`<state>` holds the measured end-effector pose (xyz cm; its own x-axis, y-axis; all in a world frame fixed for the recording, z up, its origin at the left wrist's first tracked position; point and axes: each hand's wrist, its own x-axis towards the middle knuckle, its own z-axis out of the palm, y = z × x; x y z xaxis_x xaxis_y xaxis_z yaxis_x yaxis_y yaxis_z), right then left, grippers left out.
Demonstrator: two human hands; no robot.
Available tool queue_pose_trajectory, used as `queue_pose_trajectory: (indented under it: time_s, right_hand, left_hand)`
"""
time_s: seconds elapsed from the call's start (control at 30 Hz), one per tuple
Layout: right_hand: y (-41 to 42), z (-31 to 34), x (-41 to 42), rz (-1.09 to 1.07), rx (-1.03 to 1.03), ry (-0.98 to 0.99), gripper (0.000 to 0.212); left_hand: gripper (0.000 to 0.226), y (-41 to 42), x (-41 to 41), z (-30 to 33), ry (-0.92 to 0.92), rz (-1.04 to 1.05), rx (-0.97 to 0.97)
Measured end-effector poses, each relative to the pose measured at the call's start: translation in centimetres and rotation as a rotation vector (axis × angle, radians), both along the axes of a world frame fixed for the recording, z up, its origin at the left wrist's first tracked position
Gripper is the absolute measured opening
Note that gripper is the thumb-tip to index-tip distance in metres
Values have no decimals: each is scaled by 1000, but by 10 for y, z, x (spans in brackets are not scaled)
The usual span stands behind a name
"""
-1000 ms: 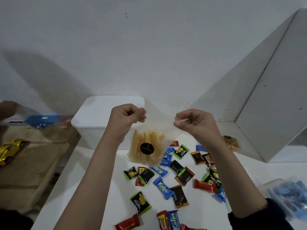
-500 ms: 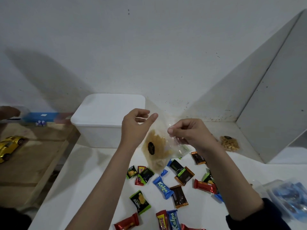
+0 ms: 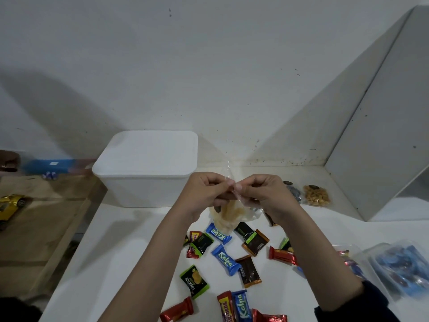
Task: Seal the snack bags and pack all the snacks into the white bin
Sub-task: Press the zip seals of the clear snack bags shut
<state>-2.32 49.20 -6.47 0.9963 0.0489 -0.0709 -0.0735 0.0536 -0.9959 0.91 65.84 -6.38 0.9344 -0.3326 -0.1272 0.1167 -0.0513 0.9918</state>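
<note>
A clear snack bag (image 3: 228,216) of pale yellow sticks hangs above the white table. My left hand (image 3: 205,194) and my right hand (image 3: 263,194) meet at its top edge, and the fingertips of both pinch the plastic there. The white bin (image 3: 148,173) stands with its lid on at the back left, just behind my left hand. Several wrapped snacks lie below my hands, among them a blue Kalpa bar (image 3: 226,262), a green Nextar pack (image 3: 193,281) and a red bar (image 3: 282,255). A clear bag of nuts (image 3: 316,195) lies at the back right.
A clear plastic container (image 3: 399,268) with blue wrapped sweets sits at the right edge. A grey slanted panel (image 3: 383,126) rises at the right. Left of the table is a wooden surface (image 3: 34,228) with a yellow toy car (image 3: 10,204). Another person's hand (image 3: 8,160) shows at the far left.
My hands have come together at the top of the snack bag, from wide apart a second ago. The bag has dropped lower and bunched between them.
</note>
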Motion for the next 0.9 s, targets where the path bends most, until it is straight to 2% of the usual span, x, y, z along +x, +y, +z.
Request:
queue_pose_trajectory:
  time_s: [0.1,0.23,0.5,0.53,0.6,0.63,0.67,0.73,0.83,0.9]
  right_hand:
    - [-2,-5,1,2,10,9,14]
    - [2,-8,1,-75,-14,-49,6]
    - [-7,-19,3,-237,-181,-231,10]
    - [-11,-27,0,-228,-209,-231,28]
    - [-14,-47,-6,-141,-277,-190,83]
    - [-14,-59,-8,-106,-323,-150,102]
    - [-11,-70,-10,-76,-365,-119,110]
    - [-3,-89,-10,-62,-384,-86,101]
    - [7,-103,-3,-189,-351,-127,60]
    - [6,-106,4,-270,-275,-113,40]
  left_hand:
    - [7,3,1,-2,23,-16,-55]
    - [15,3,2,-2,20,7,-77]
    - [12,-2,11,-3,88,160,-177]
    - [12,-2,13,-4,104,172,-210]
    - [11,-4,16,-4,121,180,-264]
    - [10,-6,17,-4,126,179,-282]
    - [10,-10,18,-5,132,180,-298]
    - [11,-18,20,-7,145,178,-323]
    - [13,-28,24,-13,163,147,-344]
    - [16,-32,27,-19,181,134,-371]
